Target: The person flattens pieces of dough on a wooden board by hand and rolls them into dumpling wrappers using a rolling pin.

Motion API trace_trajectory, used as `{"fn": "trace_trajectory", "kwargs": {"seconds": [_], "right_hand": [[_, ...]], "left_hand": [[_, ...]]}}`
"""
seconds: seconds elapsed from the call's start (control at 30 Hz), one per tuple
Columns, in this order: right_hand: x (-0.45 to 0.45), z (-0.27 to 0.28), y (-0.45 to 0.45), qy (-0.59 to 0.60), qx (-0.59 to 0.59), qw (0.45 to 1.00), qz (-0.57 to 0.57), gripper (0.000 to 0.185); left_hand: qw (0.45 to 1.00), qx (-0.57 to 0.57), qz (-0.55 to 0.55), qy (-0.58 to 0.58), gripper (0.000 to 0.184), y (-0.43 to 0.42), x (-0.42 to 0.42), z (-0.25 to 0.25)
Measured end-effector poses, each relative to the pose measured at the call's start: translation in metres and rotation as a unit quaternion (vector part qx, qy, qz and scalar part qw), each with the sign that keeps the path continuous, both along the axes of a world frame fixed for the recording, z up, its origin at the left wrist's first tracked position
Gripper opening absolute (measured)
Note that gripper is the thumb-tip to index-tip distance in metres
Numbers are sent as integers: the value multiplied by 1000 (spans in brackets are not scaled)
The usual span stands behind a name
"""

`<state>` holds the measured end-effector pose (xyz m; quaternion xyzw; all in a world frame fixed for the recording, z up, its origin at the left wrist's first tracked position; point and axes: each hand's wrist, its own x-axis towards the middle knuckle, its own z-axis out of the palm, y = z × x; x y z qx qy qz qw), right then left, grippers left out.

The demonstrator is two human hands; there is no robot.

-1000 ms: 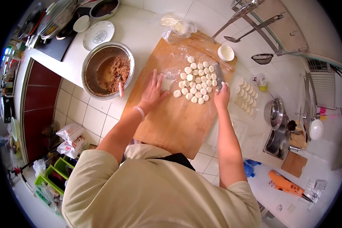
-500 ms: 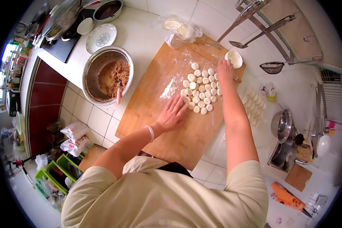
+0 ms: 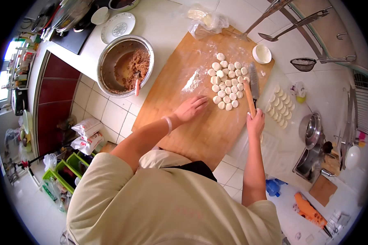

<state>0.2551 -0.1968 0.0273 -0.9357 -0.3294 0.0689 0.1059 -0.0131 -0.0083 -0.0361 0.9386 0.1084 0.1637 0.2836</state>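
Shaped already, on the white bench (image 3: 161,36) beyond the right edge of the brown wooden board (image 3: 216,136): pale dough crescents (image 3: 280,107), apparently, through blur. Left unflattened, nearer its far right corner: small white dough rounds (image 3: 227,83). Clasping a slender wooden rolling pin (image 3: 250,98) in the right hand (image 3: 255,122), tip at the rounds; spreading an empty left hand (image 3: 189,109) mid-board.

That slender wooden rolling pin (image 3: 250,97) points toward eleven o'clock; pale, rounded dough pieces (image 3: 227,90) cluster at its ten o'clock.
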Motion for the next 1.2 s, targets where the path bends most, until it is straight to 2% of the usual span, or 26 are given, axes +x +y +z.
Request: {"fn": "trace_trajectory", "kwargs": {"seconds": [0.07, 0.13, 0.17, 0.23, 0.27, 0.4, 0.43, 0.5, 0.57, 0.6, 0.67, 0.7, 0.77, 0.9, 0.97, 1.0, 1.03, 1.1, 1.13, 1.17, 1.2], "right_hand": [[3, -12, 0, 2, -9, 1000, 0, 36], [8, -17, 1, 2, -20, 1000, -11, 35], [12, -19, 6, -7, -20, 1000, -7, 34], [14, -18, 19, -13, -20, 1000, -3, 33], [15, -15, 25, -35, 0, 999, 3, 33], [-4, 14, 32, -71, 82, 994, 10, 36], [-12, 15, 29, -70, 82, 994, 10, 36], [-35, 20, 8, -13, 149, 983, 104, 39], [-67, 14, -14, 97, 139, 977, 130, 39], [-79, 12, -25, 95, 138, 977, 128, 39], [-101, 6, -40, 70, 148, 945, 283, 38], [-111, 1, -43, 73, 150, 945, 280, 38], [-122, -9, -49, 59, 114, 921, 369, 39], [-151, -17, -27, 41, 117, 916, 381, 38], [-165, -19, -23, 34, 124, 917, 378, 37], [-169, -20, -18, 31, 123, 914, 385, 36], [-172, -20, -16, 31, 122, 912, 390, 35], [-175, -18, -16, 50, 113, 918, 377, 34], [-177, -17, -16, 44, 120, 921, 368, 33], [-179, -17, -16, 39, 126, 924, 359, 33], [-180, -17, -17, 41, 126, 925, 356, 33]], "left_hand": [[999, 28, -30, -7, 44, 11, -28, 5], [997, 33, 63, -22, 34, 28, -42, 11], [997, 33, 59, -21, 34, 33, -38, 13], [985, -6, 162, -51, 26, 41, -24, 16], [984, -3, 173, -50, 24, 42, -20, 15], [991, -56, 119, -32, 24, 21, -55, 14], [992, -68, 107, -20, 31, 16, -67, 13], [992, -83, 93, -6, 38, 13, -74, 16], [993, -20, 111, 37, 60, 15, -58, 34], [993, -21, 109, 36, 60, 15, -46, 33], [990, 104, 12, 95, 81, 18, -23, 27], [990, 105, 9, 98, 81, 21, -23, 28], [984, 85, -20, 153, 77, 23, -21, 32], [994, 55, 7, 95, 74, 28, -22, 31], [999, -37, 36, 4, 70, 38, -27, 26], [995, -40, 93, -25, 63, 43, -28, 23], [995, -37, 87, -27, 63, 44, -25, 16], [978, -182, 95, -39, 62, 37, -23, 14], [952, -296, 72, -17, 62, 32, -18, 22], [953, -295, 69, -13, 62, 30, -14, 21], [895, -416, 125, -100, 61, 31, -9, 11]]}}
